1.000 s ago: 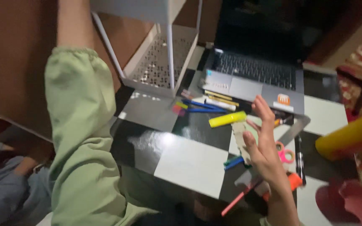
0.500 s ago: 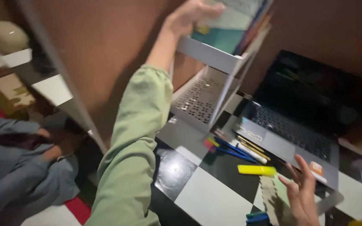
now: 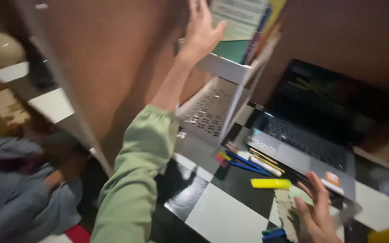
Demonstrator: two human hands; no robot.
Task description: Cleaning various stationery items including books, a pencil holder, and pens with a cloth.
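My left hand (image 3: 202, 28), on a raised arm in a green sleeve (image 3: 138, 180), reaches up to the top tier of a white rack (image 3: 230, 72). Its fingers rest against the books (image 3: 241, 20) standing there; whether it grips one I cannot tell. My right hand (image 3: 316, 213) hovers low over the floor with fingers spread, holding nothing. It is just below a yellow highlighter (image 3: 271, 183) and over a paper sheet (image 3: 289, 209). Several pens and pencils (image 3: 248, 161) lie left of it.
An open laptop (image 3: 320, 130) sits on the black-and-white checkered floor (image 3: 221, 216) to the right. The rack's lower perforated shelf (image 3: 203, 112) is bare. A brown wall panel (image 3: 109, 67) stands left. Blue cloth (image 3: 19, 198) lies at bottom left.
The view has swung upward and left. My left hand has gone higher against the books on the rack's top tier. My right hand stays low by the highlighter.
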